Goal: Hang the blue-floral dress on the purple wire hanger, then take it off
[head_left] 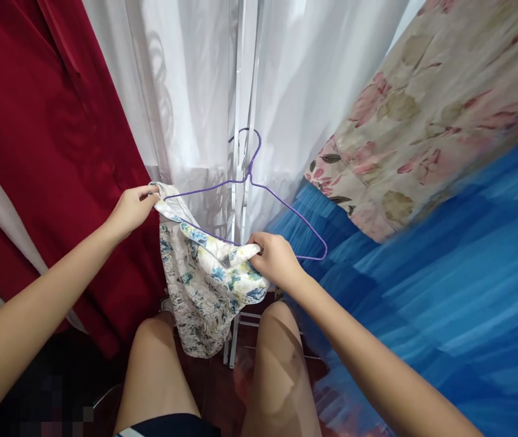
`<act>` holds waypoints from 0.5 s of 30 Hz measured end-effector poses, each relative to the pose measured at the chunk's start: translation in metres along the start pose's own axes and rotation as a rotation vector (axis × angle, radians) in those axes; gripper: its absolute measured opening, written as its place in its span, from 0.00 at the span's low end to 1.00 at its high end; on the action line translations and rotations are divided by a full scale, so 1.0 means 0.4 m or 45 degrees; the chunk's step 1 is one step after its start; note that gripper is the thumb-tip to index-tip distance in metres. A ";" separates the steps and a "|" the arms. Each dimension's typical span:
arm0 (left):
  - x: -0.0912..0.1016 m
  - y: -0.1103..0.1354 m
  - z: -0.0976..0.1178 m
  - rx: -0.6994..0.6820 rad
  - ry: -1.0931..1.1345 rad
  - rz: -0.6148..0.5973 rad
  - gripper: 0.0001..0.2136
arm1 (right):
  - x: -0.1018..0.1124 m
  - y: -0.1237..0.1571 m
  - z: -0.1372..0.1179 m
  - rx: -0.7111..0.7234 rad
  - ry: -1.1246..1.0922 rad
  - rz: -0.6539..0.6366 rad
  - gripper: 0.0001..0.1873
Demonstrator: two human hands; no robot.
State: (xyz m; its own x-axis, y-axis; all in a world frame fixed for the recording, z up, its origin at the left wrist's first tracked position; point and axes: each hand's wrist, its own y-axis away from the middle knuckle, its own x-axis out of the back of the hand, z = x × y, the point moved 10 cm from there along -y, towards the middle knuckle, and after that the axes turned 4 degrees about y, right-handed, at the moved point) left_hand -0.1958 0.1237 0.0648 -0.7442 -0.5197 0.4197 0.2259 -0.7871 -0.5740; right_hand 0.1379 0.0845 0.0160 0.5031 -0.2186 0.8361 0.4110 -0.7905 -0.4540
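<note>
A white garment (204, 285) with a blue, green and yellow flower print hangs between my two hands in front of my knees. My left hand (134, 209) pinches its upper left edge, where one end of a purple wire hanger (286, 206) goes inside the cloth. My right hand (275, 255) grips the garment's upper right edge, just below the hanger's bottom bar. The hanger's right end sticks out bare past my right hand. Its hook overlaps a white metal frame, and I cannot tell whether it hangs on it.
White metal poles (239, 91) stand in the middle before a white curtain (186, 79). Red cloth (72, 121) hangs at the left. On the right are a beige floral cloth (413, 133) and layered blue fabric (445, 291). My bare knees (277, 346) are below.
</note>
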 end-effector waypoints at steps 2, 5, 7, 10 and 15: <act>-0.013 0.000 -0.031 0.109 0.105 -0.009 0.17 | 0.002 0.003 0.001 0.007 0.043 -0.001 0.11; -0.031 0.035 0.055 -0.004 0.093 -0.030 0.18 | 0.003 0.002 0.001 -0.004 0.078 -0.010 0.11; -0.058 0.066 0.161 -0.187 0.014 -0.094 0.18 | 0.000 0.000 -0.004 -0.020 0.080 -0.025 0.11; -0.109 0.093 0.283 -0.426 -0.079 -0.188 0.19 | -0.004 0.002 -0.021 0.000 0.028 -0.045 0.11; -0.162 0.081 0.254 -0.485 -0.238 -0.197 0.17 | 0.032 0.035 -0.002 0.047 -0.141 0.065 0.13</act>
State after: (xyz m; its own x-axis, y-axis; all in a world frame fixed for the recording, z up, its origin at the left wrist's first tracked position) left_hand -0.0762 0.0980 0.0903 -0.6168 -0.4844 0.6204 -0.1521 -0.7000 -0.6977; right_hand 0.1495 0.0703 0.0204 0.6041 -0.1922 0.7734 0.4091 -0.7580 -0.5080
